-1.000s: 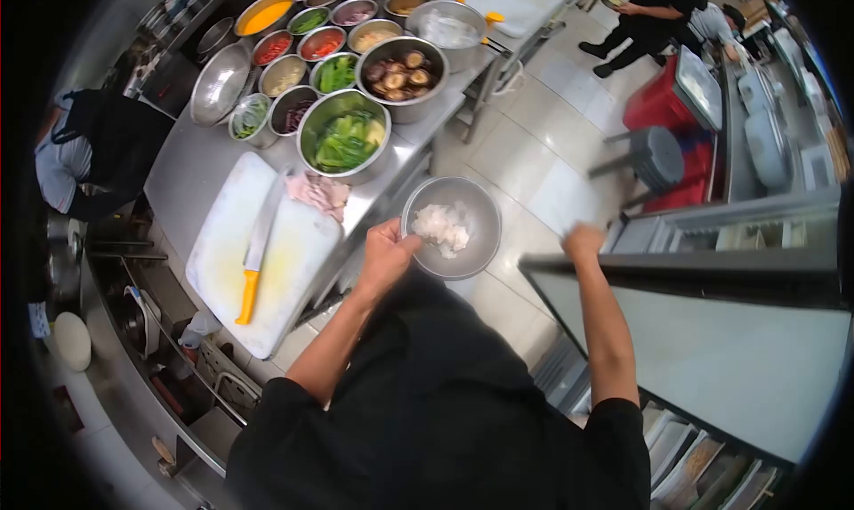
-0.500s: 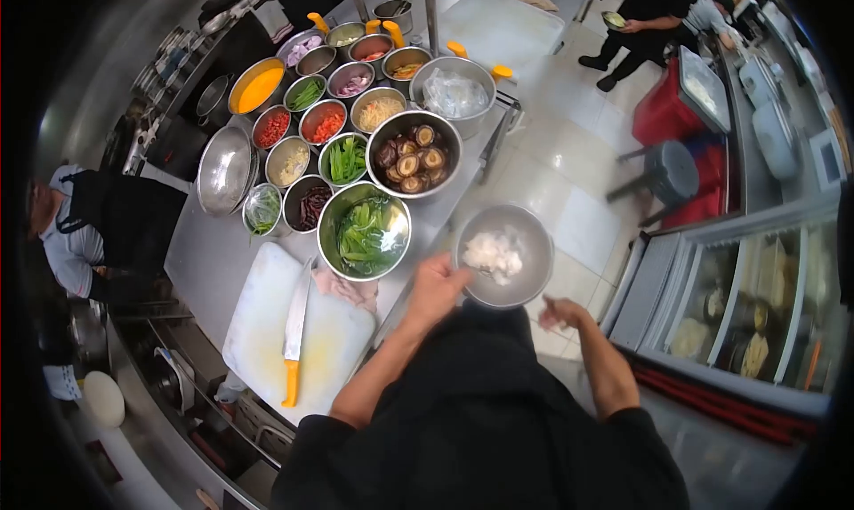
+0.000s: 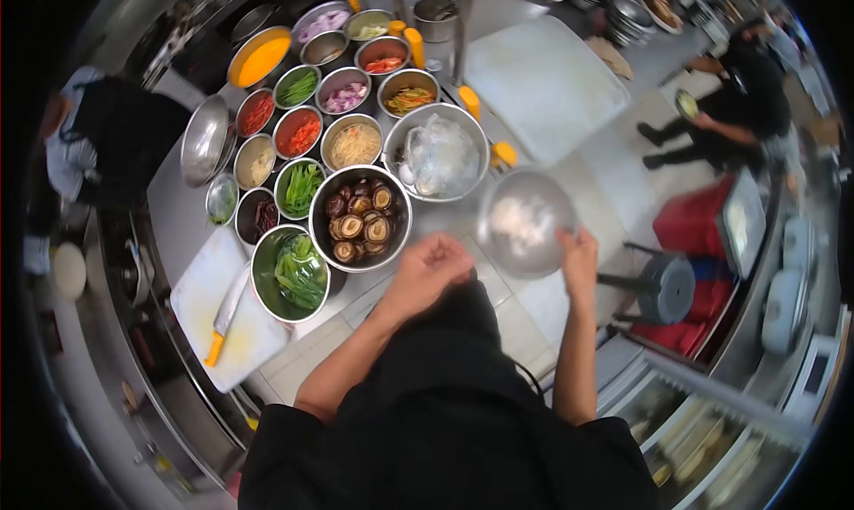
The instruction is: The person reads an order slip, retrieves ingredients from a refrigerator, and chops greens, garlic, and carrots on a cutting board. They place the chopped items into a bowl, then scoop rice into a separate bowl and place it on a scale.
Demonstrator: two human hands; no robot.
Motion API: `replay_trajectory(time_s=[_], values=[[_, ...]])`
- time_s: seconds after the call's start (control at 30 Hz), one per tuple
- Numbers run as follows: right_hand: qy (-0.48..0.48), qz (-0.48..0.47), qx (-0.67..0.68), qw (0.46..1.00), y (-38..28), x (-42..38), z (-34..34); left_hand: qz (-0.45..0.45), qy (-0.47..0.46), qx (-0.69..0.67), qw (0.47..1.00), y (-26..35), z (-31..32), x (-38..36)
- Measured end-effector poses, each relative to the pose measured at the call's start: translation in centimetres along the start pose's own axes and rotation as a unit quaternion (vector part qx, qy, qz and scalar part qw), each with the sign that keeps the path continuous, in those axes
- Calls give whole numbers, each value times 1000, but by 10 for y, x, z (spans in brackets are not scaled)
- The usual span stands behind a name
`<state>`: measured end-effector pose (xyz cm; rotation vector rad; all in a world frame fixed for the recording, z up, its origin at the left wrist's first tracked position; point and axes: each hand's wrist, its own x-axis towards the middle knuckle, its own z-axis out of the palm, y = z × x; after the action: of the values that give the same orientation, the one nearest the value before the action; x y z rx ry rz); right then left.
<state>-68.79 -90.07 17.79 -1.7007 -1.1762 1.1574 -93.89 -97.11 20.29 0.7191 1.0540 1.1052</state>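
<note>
My right hand [image 3: 578, 259] grips the right rim of a round metal bowl [image 3: 553, 199]. The bowl is smeared by motion and has pale white pieces [image 3: 520, 224] in it, too blurred to name. It is in the air over the floor, right of the table edge. My left hand [image 3: 433, 270] is apart from the bowl, its fingers curled in with nothing visible in them. Just left of that hand stands a deep pot of mushrooms [image 3: 363, 224]. A pot of leafy greens in liquid [image 3: 298, 274] is beside it.
Several metal pots of cut vegetables [image 3: 298, 132] crowd the metal table. A yellow-handled knife [image 3: 227, 314] lies on the near white cutting board [image 3: 200, 274]. Another board [image 3: 547, 88] lies farther back. A grey stool [image 3: 667, 288], a red bin [image 3: 689, 216] and a co-worker [image 3: 743, 101] are at the right.
The bowl went from my left hand to my right and moved slightly up and right. My left hand let go. The view turned, shifting the table pots left.
</note>
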Motion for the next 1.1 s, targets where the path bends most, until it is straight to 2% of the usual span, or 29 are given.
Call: replay_trajectory(time_s=[0.07, 0.1, 0.13, 0.17, 0.23, 0.3, 0.4, 0.5, 0.53, 0.63, 0.67, 0.73, 0.8, 0.83, 0.87, 0.9, 0.97, 1.0, 1.03, 1.1], values=[[51, -12, -95, 994, 30, 83, -26, 32, 29, 25, 999, 15, 0, 4], [44, 6, -105, 994, 27, 122, -33, 46, 58, 39, 996, 20, -6, -3], [50, 17, 7, 999, 29, 160, -31, 70, 114, 55, 989, 23, -15, -10], [70, 17, 63, 995, 9, 179, -20, 109, 179, 22, 977, 27, -26, -19], [56, 21, 59, 996, 14, 248, -14, 149, 360, 77, 918, 36, -57, -46], [-21, 54, 128, 990, 12, 298, -8, 167, 525, 82, 831, 34, -89, -83], [-30, 127, 179, 975, 31, 377, 6, 127, 674, 109, 720, 8, -133, -142], [-72, 134, 257, 954, 40, 409, 19, 63, 753, 106, 647, -28, -155, -183], [-74, 136, 253, 955, 29, 395, 22, 57, 757, 99, 643, -42, -159, -192], [20, 146, 130, 980, -18, 344, 32, 19, 779, 108, 617, -73, -165, -206], [62, 46, 82, 994, -24, 328, 44, 4, 784, 145, 604, -80, -168, -210], [145, -156, -11, 977, -27, 291, 71, -33, 788, 219, 574, -93, -175, -218], [12, -322, 2, 947, -43, 227, 113, -52, 800, 248, 544, -91, -183, -223], [-59, -365, 2, 929, -70, 169, 139, -60, 802, 265, 532, -89, -192, -223], [-180, -341, 16, 923, -97, 110, 161, -91, 795, 272, 535, -93, -210, -229], [-294, -346, -27, 891, -114, 71, 182, -105, 787, 315, 520, -96, -228, -235], [-428, -423, -84, 794, -132, -1, 228, -131, 768, 395, 486, -104, -265, -243], [-472, -514, -84, 712, -127, -19, 257, -128, 763, 412, 481, -106, -281, -246], [-521, -517, -147, 663, -122, -38, 280, -126, 759, 427, 475, -108, -298, -250], [-524, -586, -281, 551, -106, -63, 327, -123, 749, 472, 448, -112, -329, -258]])
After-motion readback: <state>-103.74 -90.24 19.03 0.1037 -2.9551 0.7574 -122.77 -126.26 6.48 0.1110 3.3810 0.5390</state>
